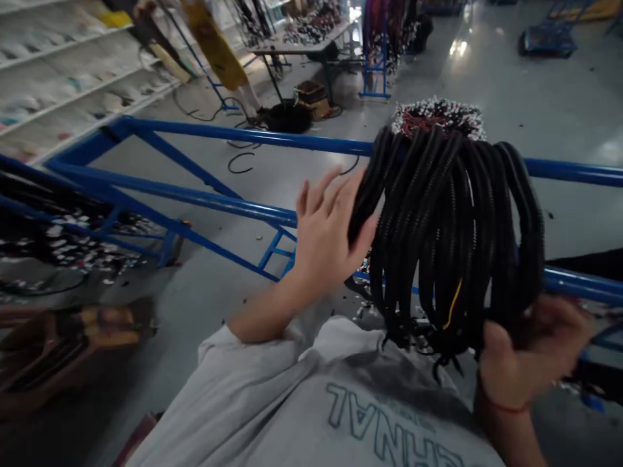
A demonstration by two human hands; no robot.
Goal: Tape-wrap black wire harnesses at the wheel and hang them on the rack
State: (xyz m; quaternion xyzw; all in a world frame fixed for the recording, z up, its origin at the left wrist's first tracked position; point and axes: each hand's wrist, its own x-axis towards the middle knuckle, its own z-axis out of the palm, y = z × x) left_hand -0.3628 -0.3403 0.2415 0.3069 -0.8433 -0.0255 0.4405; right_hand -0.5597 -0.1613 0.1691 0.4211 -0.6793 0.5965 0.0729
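A thick bundle of black corrugated tubes (448, 214) hangs draped over the blue rails of a rack. Near its lower end a short yellow strip (453, 303) stands out. My left hand (328, 227) lies against the bundle's left side, fingers spread and thumb in front of the outermost tube. At the lower right edge, my right hand (530, 350) curls round the tubes, thumb on the near side; its fingers are blurred and partly hidden. Behind the tubes, a cluster of wire ends with white connectors (438, 117) shows at the far rail.
The blue rack (219, 198) runs across in front of me. More wire bundles (82, 240) hang at the left. White shelves (63, 78), a table (311, 45) with wires on it, and a blue cart (548, 40) stand farther back. Loose black tubing (241, 162) lies on the floor.
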